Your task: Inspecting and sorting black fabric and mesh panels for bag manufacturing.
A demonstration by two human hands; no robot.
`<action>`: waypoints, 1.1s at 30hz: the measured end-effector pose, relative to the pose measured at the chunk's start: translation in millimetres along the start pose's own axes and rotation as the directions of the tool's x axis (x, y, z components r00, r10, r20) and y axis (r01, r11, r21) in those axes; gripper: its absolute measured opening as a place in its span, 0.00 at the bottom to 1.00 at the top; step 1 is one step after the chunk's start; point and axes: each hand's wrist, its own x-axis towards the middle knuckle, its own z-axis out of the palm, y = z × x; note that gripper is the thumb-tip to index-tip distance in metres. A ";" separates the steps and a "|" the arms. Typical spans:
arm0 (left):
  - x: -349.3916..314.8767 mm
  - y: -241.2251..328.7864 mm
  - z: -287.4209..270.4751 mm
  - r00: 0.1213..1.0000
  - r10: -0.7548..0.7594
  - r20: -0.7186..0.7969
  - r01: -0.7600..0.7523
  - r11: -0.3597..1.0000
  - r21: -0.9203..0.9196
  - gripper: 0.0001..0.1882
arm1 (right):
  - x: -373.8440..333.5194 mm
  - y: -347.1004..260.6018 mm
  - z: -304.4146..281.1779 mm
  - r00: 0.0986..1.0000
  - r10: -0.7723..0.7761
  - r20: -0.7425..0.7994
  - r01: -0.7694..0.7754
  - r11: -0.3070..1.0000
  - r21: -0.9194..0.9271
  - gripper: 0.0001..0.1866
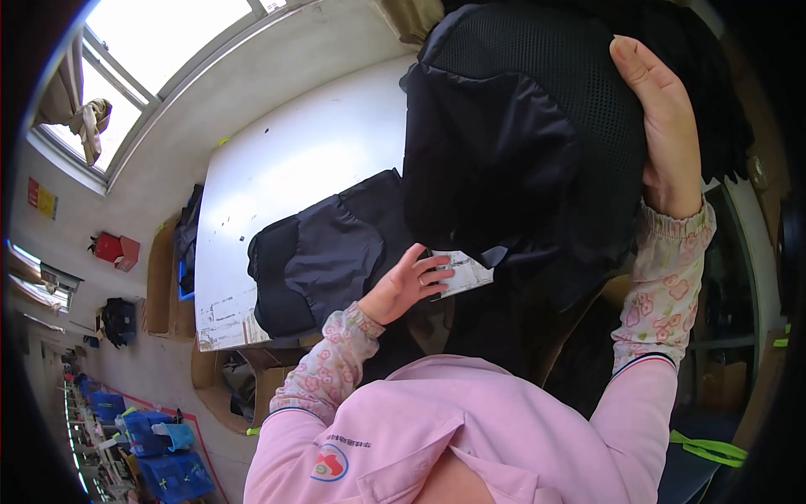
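Note:
A large black piece of cloth (495,151), part smooth and part mesh, is raised in front of me at the right side of the table. My right hand (667,118) grips its right edge, with the thumb showing and the other fingers mostly hidden. Below the cloth's lower left edge, my left hand (407,286) has its fingers spread and holds nothing. Just left of that hand, a flat dark grey and black fabric piece (332,256) lies on the white table (294,151) and reaches its front edge.
More black fabric (701,92) is heaped behind my right hand. Cardboard boxes (161,277) stand left of the table, with dark cloth in them. Blue bins (172,475) are on the floor at the lower left. A window (159,42) is at the upper left.

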 end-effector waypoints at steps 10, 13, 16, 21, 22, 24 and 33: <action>91.6 -51.2 48.2 0.964 0.155 -0.214 -0.138 0.986 0.093 0.20 | -25.7 -14.6 52.8 0.995 0.030 0.093 -0.064 0.919 0.389 0.12; 100.5 -10.8 87.2 0.898 -0.228 -0.376 0.036 0.891 -0.453 0.20 | -31.8 -1.8 45.7 0.997 0.034 -0.068 -0.022 0.985 0.169 0.11; 90.8 3.6 77.4 0.877 -0.374 -0.302 0.085 0.739 -0.668 0.22 | -33.3 52.8 36.8 0.993 -0.098 -0.068 0.074 0.953 -0.295 0.07; 71.1 7.4 33.9 0.975 -0.141 0.173 0.214 0.814 -0.540 0.24 | -69.7 181.6 -4.0 0.996 0.076 -0.047 -0.080 0.531 -0.843 0.13; 66.6 10.6 26.3 0.957 -0.097 0.273 0.229 0.832 -0.506 0.25 | -76.8 203.5 -21.8 0.993 0.080 -0.083 -0.111 0.458 -0.882 0.13; 53.4 24.6 12.3 0.888 -0.017 0.460 0.241 0.869 -0.432 0.26 | -81.3 220.9 -62.3 0.988 0.031 -0.150 -0.148 0.431 -0.890 0.13; 38.4 73.5 15.2 0.960 0.196 -0.201 -0.207 0.977 -0.039 0.18 | -39.1 131.7 -73.2 0.960 0.115 -0.255 -0.208 0.902 -0.378 0.12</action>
